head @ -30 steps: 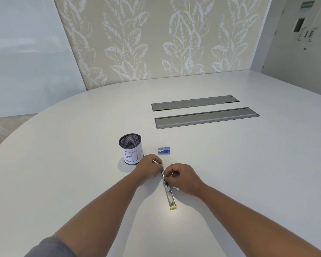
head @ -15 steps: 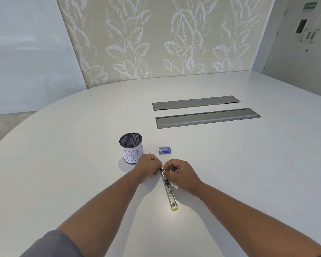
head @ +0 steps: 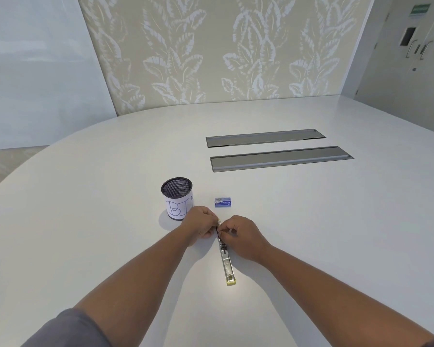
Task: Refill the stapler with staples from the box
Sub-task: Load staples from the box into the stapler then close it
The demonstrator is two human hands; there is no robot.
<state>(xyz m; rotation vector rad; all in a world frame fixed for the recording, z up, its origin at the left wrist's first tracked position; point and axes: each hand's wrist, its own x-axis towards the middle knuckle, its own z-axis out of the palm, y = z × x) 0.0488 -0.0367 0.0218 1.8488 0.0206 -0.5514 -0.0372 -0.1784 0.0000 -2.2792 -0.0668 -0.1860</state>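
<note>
A slim metal stapler lies flat and opened out on the white table, its yellow-tipped end toward me. My left hand pinches the stapler's far end from the left. My right hand grips the same far end from the right, fingers curled over the mechanism, which they hide. A small blue staple box sits shut on the table just beyond my hands, touched by neither.
A black mesh cup with a paper label reading "BIN" stands just left of my left hand. Two grey cable hatches are set into the table further back. A leaf-patterned wall rises behind.
Both hands have stayed at the stapler's far end with only small finger shifts. The stapler and the box lie where they were.
</note>
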